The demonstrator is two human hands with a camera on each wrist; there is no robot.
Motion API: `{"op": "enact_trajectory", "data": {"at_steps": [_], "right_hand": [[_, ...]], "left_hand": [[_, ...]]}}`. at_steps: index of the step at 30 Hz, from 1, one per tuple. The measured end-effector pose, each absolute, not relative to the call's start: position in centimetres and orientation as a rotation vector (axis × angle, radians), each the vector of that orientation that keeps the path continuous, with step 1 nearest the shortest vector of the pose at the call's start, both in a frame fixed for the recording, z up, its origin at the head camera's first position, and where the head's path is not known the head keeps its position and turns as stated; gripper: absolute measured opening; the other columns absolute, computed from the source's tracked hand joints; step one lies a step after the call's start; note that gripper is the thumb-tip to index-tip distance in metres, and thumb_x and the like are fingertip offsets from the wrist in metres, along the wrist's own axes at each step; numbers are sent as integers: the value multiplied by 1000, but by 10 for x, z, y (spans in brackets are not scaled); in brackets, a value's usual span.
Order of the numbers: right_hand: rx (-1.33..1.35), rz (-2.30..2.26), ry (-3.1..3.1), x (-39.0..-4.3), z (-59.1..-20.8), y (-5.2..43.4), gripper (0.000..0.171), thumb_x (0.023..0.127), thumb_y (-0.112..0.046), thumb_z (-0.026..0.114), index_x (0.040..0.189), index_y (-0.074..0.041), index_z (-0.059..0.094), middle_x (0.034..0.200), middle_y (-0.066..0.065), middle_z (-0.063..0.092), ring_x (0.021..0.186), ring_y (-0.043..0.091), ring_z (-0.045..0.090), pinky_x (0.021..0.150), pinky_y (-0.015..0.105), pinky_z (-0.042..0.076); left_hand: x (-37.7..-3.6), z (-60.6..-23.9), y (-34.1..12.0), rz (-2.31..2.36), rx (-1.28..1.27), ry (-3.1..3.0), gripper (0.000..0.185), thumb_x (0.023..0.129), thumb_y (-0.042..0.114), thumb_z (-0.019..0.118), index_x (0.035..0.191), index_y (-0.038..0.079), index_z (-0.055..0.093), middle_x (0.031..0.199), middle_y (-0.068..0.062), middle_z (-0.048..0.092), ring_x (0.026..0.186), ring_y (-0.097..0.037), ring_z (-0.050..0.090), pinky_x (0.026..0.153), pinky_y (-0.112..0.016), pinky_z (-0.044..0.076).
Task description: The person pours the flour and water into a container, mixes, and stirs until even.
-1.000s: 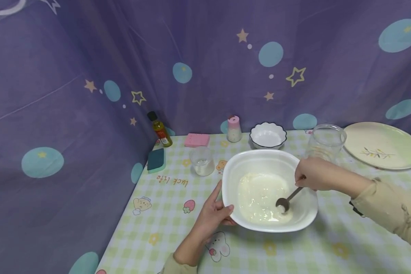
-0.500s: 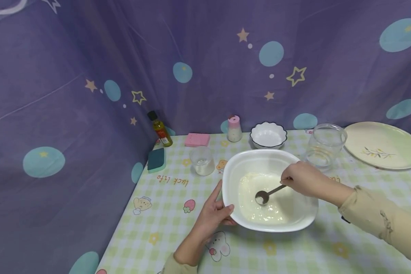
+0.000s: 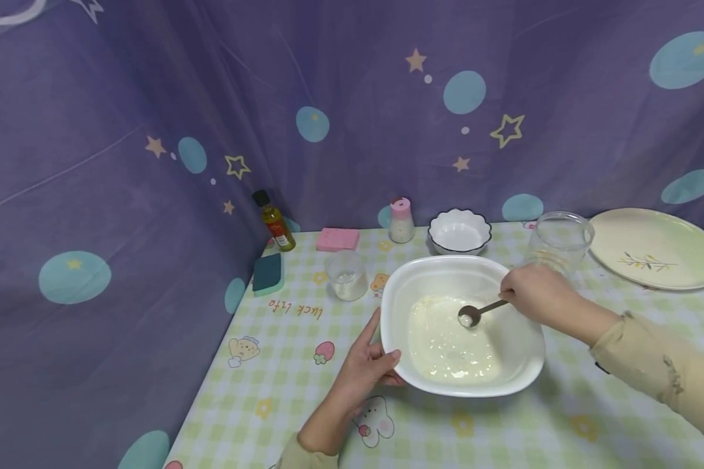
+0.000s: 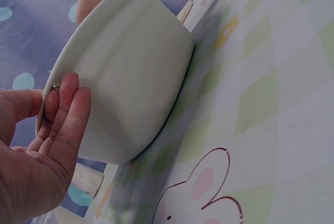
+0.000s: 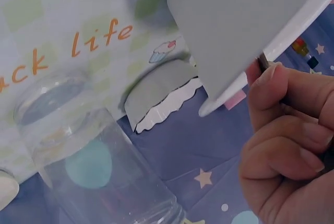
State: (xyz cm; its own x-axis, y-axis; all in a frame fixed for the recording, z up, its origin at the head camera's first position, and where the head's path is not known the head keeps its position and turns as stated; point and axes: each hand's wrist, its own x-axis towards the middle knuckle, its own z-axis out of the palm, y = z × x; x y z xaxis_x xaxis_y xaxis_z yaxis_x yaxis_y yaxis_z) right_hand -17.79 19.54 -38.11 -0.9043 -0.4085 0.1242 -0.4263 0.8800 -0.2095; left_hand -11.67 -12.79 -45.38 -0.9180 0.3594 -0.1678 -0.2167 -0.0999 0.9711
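A large white basin [image 3: 522, 365] holds a pale, creamy batter-like mixture [image 3: 446, 345]. My left hand [image 3: 360, 368] grips its left rim, thumb over the edge and fingers beneath, as the left wrist view also shows around the basin's wall [image 4: 125, 72]. My right hand [image 3: 536, 296], above the basin's right side, pinches the handle of a dark brown spoon [image 3: 469, 316]. The spoon's round bowl is at the mixture's upper part, with a little white stuff in it. In the right wrist view, my curled fingers [image 5: 282, 135] hold the handle's end; the basin hides the rest.
Behind the basin stand a scalloped white bowl [image 3: 459, 231], a pink-topped shaker [image 3: 401, 221] and a clear jar [image 3: 560, 241]. A large oval plate [image 3: 657, 251] lies at right. Leftward are a clear cup [image 3: 347, 277], pink sponge [image 3: 337, 240], green sponge [image 3: 268, 273] and oil bottle [image 3: 276, 225].
My right hand has swept the spoon left across the mixture, then back up and to the right. My left hand and the basin have stayed in place.
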Motion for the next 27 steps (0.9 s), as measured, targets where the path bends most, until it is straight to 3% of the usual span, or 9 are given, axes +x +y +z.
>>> {"op": "enact_trajectory", "data": {"at_steps": [9, 27], "right_hand": [[724, 332, -2991, -175, -374, 203, 18, 81, -9, 76, 66, -18, 69, 64, -8, 60, 58, 14, 54, 53, 37, 45], [919, 449, -2858, -167, -381, 196, 27, 76, -12, 81, 67, -27, 60, 64, -18, 56, 56, 4, 47, 52, 28, 40]], "left_hand": [[-116, -453, -128, 2076, 149, 1795, 83, 94, 8, 64, 157, 30, 15, 103, -37, 62, 70, -21, 71, 65, -36, 59], [-116, -453, -127, 2075, 153, 1798, 83, 94, 6, 62, 157, 30, 14, 103, -38, 62, 70, -20, 70, 65, -36, 59]]}}
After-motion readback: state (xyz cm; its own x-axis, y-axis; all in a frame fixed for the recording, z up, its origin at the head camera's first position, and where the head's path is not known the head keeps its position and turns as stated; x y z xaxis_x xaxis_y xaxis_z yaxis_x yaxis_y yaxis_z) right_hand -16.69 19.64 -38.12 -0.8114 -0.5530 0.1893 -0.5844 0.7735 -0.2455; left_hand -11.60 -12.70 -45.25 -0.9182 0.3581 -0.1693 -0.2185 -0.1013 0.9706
